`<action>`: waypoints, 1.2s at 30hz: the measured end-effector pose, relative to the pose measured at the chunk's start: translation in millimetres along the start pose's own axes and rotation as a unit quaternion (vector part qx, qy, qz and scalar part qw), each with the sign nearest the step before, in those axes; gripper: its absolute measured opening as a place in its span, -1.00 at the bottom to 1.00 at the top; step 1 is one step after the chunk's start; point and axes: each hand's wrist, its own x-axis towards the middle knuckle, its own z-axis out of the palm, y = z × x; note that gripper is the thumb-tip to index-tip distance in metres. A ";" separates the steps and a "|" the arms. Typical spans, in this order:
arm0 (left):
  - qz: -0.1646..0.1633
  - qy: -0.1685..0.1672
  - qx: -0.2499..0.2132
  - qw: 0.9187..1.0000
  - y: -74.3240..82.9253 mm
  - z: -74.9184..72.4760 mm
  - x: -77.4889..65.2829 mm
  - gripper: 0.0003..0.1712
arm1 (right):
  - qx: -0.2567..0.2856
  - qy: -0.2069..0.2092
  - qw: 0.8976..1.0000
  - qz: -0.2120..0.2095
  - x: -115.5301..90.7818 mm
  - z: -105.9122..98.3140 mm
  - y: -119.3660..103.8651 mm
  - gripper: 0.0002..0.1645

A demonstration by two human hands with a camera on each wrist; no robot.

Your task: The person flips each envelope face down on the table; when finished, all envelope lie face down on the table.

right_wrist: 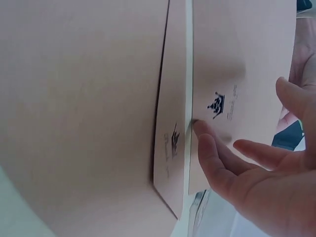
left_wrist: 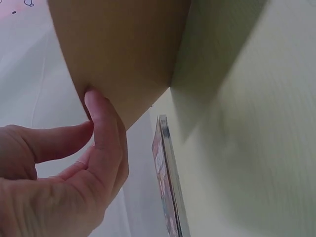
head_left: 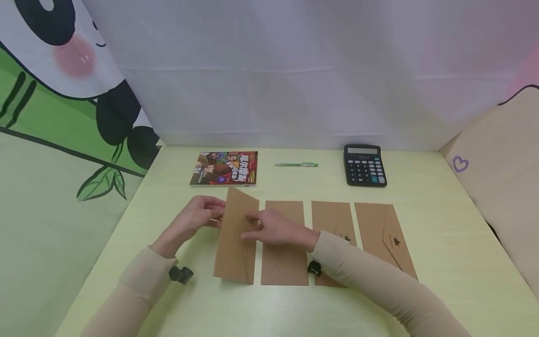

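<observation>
The leftmost kraft-paper envelope [head_left: 236,238] stands tilted on the table, its left side raised. My left hand [head_left: 198,217] pinches that raised edge; in the left wrist view the thumb and index finger meet at the corner side of the envelope [left_wrist: 118,54]. Over the same envelope's front, my right hand [head_left: 278,227] has its fingers loosely bent. In the right wrist view one fingertip touches the envelope near its edge, beside a black crown print [right_wrist: 216,105]. A second envelope [head_left: 286,267] lies flat beneath the right hand.
Two more envelopes, a third [head_left: 330,215] and a fourth [head_left: 372,220], lie in the row to the right, the third partly under the right sleeve. Behind the row are a comic-style book [head_left: 223,168], a green pen [head_left: 296,164] and a black calculator [head_left: 364,165]. A white cloth [head_left: 294,103] hangs at the back.
</observation>
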 end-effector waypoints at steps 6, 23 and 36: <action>0.003 -0.030 -0.026 0.999 -4.4 3.6 -1.4 -0.61 | 0.048 0.000 0.998 0.033 -2.6 4.4 -2.8 -0.06; -0.038 -0.070 -0.064 0.995 -31.5 19.7 15.4 -0.52 | 0.074 0.016 0.997 0.023 -2.8 3.8 -7.7 -0.06; -0.051 -0.103 -0.040 0.993 -27.5 29.6 14.9 -0.53 | 0.130 0.022 0.991 0.037 -5.9 2.4 -16.1 -0.09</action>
